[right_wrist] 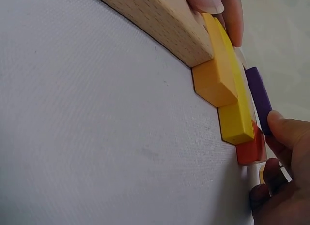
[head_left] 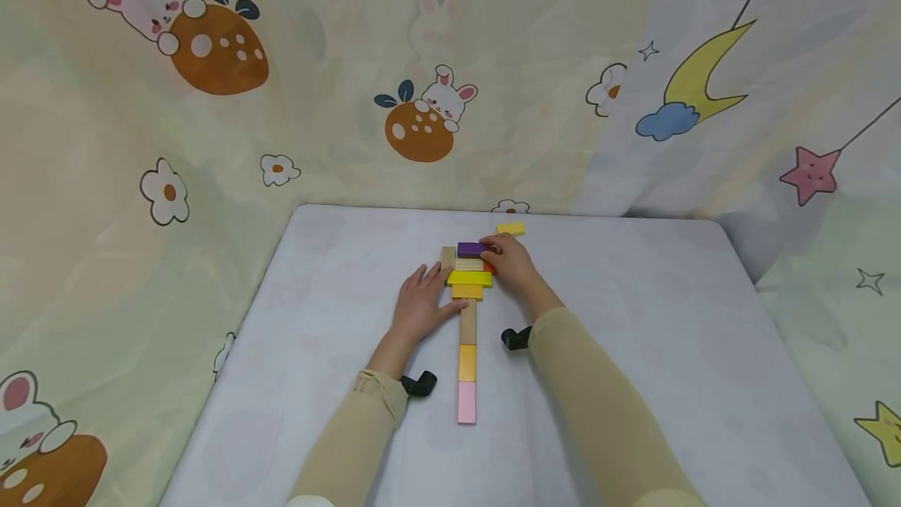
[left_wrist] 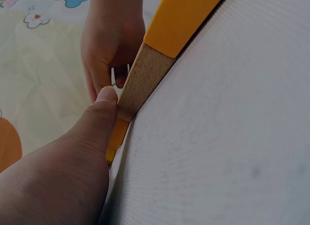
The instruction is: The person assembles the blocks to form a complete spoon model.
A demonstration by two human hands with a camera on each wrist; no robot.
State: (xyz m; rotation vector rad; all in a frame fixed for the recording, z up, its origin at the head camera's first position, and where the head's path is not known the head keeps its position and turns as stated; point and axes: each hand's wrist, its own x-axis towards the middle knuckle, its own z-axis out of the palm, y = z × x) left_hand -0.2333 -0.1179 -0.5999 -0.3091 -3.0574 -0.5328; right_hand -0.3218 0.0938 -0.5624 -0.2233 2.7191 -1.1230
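Observation:
Flat coloured blocks form a T-like layout on the table. My right hand (head_left: pixel 512 263) pinches the end of a purple block (head_left: pixel 470 249) between thumb and fingers, at the layout's far end. Just below it lie a pale wooden block (head_left: pixel 468 264) and a partly hidden red block (head_left: pixel 489 266). My left hand (head_left: pixel 420 305) lies spread at the left side, its fingertips by an upright wooden block (head_left: pixel 447 257) and a yellow block (head_left: pixel 469 278). In the left wrist view, its thumb touches the stem's wooden block (left_wrist: pixel 145 72). A short orange-yellow block (head_left: pixel 467 293) sits between.
The stem runs toward me through an orange block (head_left: pixel 468 363) to a pink block (head_left: pixel 467 404). A loose yellow block (head_left: pixel 511 228) lies beyond my right hand, near the far edge of the white table (head_left: pixel 633 296). Printed cloth (head_left: pixel 338 45) hangs behind.

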